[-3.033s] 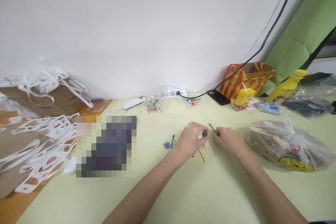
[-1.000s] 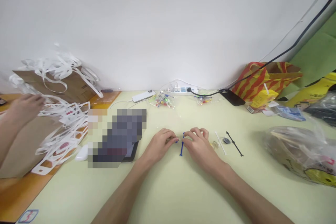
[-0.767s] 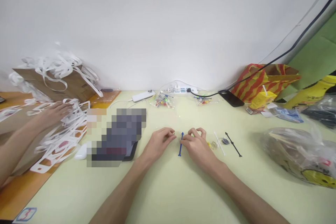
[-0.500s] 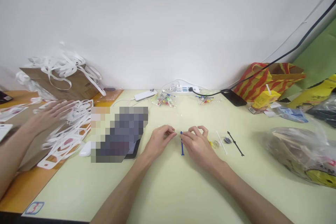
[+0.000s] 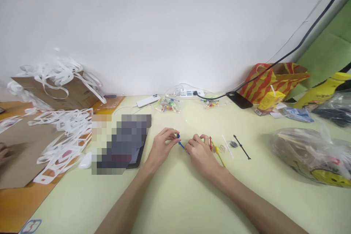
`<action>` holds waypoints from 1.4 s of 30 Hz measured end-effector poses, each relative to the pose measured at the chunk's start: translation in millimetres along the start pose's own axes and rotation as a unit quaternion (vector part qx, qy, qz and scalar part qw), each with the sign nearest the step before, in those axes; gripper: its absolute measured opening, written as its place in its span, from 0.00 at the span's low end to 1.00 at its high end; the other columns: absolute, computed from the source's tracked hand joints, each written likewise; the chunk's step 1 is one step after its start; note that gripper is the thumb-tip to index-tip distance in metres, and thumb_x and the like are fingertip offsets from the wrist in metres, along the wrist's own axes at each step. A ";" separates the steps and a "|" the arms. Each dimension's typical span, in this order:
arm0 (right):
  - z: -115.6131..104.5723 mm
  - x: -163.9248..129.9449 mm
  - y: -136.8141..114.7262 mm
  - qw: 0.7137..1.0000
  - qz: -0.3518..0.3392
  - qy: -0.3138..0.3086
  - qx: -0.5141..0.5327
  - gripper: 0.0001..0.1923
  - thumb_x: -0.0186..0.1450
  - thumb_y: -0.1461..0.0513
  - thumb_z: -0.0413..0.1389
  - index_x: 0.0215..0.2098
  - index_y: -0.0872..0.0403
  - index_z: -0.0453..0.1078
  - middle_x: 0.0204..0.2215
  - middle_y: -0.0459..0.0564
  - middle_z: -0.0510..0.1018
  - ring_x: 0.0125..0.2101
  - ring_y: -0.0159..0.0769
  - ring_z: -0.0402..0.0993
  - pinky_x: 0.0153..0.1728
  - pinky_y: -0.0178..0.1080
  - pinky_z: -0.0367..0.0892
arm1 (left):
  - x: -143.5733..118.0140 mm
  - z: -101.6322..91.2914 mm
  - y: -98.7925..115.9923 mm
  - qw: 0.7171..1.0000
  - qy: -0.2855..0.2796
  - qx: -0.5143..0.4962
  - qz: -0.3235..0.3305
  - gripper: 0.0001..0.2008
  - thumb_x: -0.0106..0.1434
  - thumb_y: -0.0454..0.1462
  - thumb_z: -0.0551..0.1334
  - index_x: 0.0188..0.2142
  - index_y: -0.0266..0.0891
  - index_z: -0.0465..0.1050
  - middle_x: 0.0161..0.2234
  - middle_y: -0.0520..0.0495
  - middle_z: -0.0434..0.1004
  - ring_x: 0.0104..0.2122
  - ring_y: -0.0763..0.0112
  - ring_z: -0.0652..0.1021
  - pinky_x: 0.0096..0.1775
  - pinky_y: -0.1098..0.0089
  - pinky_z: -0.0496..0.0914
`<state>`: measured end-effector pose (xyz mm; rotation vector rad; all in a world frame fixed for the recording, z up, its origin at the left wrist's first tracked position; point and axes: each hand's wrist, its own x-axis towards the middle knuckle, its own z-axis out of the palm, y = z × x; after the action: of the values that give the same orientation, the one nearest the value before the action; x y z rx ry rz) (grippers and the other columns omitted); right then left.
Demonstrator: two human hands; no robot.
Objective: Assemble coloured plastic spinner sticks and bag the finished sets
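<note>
My left hand (image 5: 162, 145) and my right hand (image 5: 199, 150) meet over the pale yellow-green table (image 5: 175, 197). Between their fingertips runs a thin blue plastic stick (image 5: 180, 143); the left fingers pinch its blue end, the right fingers hold its other end. Just right of my right hand lie a red stick (image 5: 210, 142), a yellow stick (image 5: 219, 153), a white stick (image 5: 227, 142), a small dark round piece (image 5: 233, 144) and a black stick (image 5: 241, 147).
A blurred dark tablet (image 5: 120, 144) lies left of my hands. White cut-out strips (image 5: 63, 135) and a brown bag (image 5: 55, 93) fill the left. A power strip (image 5: 188, 93), phone (image 5: 239, 99), striped bag (image 5: 271, 78) and plastic bag (image 5: 309, 153) stand at back and right.
The blue stick went from lying upright by my right hand to being held slantwise between both hands. Red and yellow sticks now show beside my right hand. Another person's hand at left withdrew.
</note>
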<state>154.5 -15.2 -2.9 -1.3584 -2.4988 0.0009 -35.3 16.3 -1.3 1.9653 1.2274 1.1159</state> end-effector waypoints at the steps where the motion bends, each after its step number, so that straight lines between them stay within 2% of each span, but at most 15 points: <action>1: -1.8 0.0 0.6 1.000 0.009 0.008 0.017 0.13 0.61 0.77 0.52 0.34 0.54 0.70 0.33 0.51 0.79 0.42 0.42 0.65 0.44 0.48 0.50 | 0.2 -0.3 1.8 1.000 0.012 -0.003 0.009 0.09 0.66 0.41 0.64 0.43 0.41 0.75 0.43 0.46 0.74 0.35 0.71 0.79 0.41 0.67 0.78; 4: -8.9 0.2 3.0 0.991 0.059 0.054 0.106 0.12 0.65 0.75 0.51 0.35 0.54 0.70 0.33 0.49 0.80 0.41 0.41 0.67 0.46 0.47 0.52 | 0.2 -1.5 10.7 0.998 0.044 -0.011 0.046 0.08 0.66 0.39 0.65 0.43 0.41 0.76 0.43 0.46 0.75 0.37 0.71 0.80 0.42 0.67 0.78; 6: -13.7 0.0 4.6 0.972 0.098 0.096 0.191 0.11 0.69 0.71 0.50 0.36 0.53 0.70 0.33 0.48 0.80 0.39 0.39 0.70 0.47 0.46 0.53 | -0.6 -1.6 17.2 0.996 0.054 -0.023 0.072 0.07 0.65 0.38 0.65 0.42 0.41 0.76 0.43 0.45 0.75 0.39 0.69 0.80 0.42 0.67 0.79; 9: -18.4 -1.4 6.2 0.926 0.147 0.136 0.320 0.08 0.71 0.66 0.49 0.38 0.51 0.70 0.33 0.46 0.81 0.36 0.37 0.72 0.44 0.43 0.59 | -2.8 0.7 23.1 0.993 0.057 -0.041 0.090 0.06 0.64 0.37 0.66 0.42 0.40 0.76 0.42 0.45 0.77 0.40 0.68 0.80 0.42 0.67 0.79; 13: -18.4 -3.9 5.7 0.849 0.176 0.116 0.485 0.07 0.70 0.61 0.51 0.36 0.51 0.70 0.26 0.44 0.79 0.27 0.34 0.72 0.34 0.38 0.64 | -6.3 5.7 23.9 0.994 0.039 -0.050 0.088 0.08 0.64 0.35 0.67 0.43 0.40 0.76 0.42 0.46 0.80 0.41 0.68 0.81 0.44 0.67 0.78; 15: -16.8 -4.8 5.3 0.813 0.179 0.114 0.542 0.06 0.69 0.60 0.53 0.36 0.51 0.70 0.27 0.45 0.79 0.26 0.34 0.73 0.31 0.37 0.66 | -7.4 7.0 23.8 0.994 0.023 -0.047 0.092 0.08 0.63 0.36 0.67 0.43 0.40 0.76 0.41 0.46 0.81 0.40 0.68 0.81 0.44 0.67 0.78; 18: -14.9 -5.0 6.2 0.775 0.187 0.123 0.591 0.05 0.65 0.59 0.58 0.36 0.52 0.72 0.30 0.47 0.81 0.28 0.35 0.75 0.32 0.37 0.69 | -7.8 7.1 24.5 0.995 0.009 -0.043 0.094 0.08 0.63 0.36 0.67 0.42 0.39 0.77 0.40 0.45 0.81 0.38 0.68 0.81 0.43 0.66 0.78; 22: -16.6 -4.1 8.0 0.725 0.198 0.113 0.650 0.11 0.61 0.58 0.64 0.39 0.53 0.74 0.29 0.48 0.81 0.25 0.35 0.76 0.32 0.38 0.71 | -7.5 6.6 27.0 0.995 -0.001 -0.067 0.076 0.08 0.63 0.37 0.68 0.42 0.39 0.77 0.41 0.44 0.81 0.39 0.67 0.81 0.44 0.65 0.78; 27: -22.8 -4.3 8.5 0.704 0.190 0.100 0.677 0.11 0.56 0.56 0.68 0.31 0.55 0.77 0.26 0.47 0.80 0.23 0.32 0.74 0.29 0.37 0.69 | -7.6 7.2 30.7 0.987 -0.045 -0.151 0.030 0.09 0.63 0.37 0.68 0.43 0.39 0.77 0.41 0.44 0.80 0.42 0.65 0.80 0.46 0.65 0.77; 32: -21.6 -6.7 12.1 0.673 0.169 0.071 0.717 0.12 0.57 0.56 0.69 0.29 0.56 0.75 0.20 0.47 0.79 0.22 0.32 0.74 0.26 0.35 0.65 | -8.2 7.7 32.4 0.979 -0.072 -0.193 -0.002 0.10 0.62 0.38 0.69 0.43 0.39 0.79 0.41 0.43 0.81 0.42 0.65 0.80 0.47 0.66 0.76; 38: -19.9 -8.0 15.6 0.615 0.151 0.022 0.773 0.16 0.54 0.56 0.71 0.28 0.55 0.70 0.20 0.46 0.79 0.21 0.33 0.75 0.20 0.32 0.61 | -9.6 9.8 35.8 0.965 -0.080 -0.250 -0.013 0.09 0.60 0.37 0.71 0.40 0.38 0.79 0.39 0.43 0.81 0.40 0.65 0.80 0.45 0.66 0.76; 42: -25.5 -8.7 17.8 0.593 0.154 -0.024 0.790 0.19 0.52 0.56 0.72 0.28 0.55 0.69 0.18 0.46 0.78 0.19 0.31 0.74 0.19 0.30 0.60 | -10.2 11.1 39.9 0.961 -0.086 -0.262 -0.008 0.09 0.60 0.37 0.70 0.40 0.37 0.80 0.37 0.42 0.82 0.39 0.64 0.80 0.44 0.66 0.75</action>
<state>180.1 -16.0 16.8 -0.7371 -1.1081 1.7900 -10.6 -10.2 21.4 1.6004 0.7554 1.0986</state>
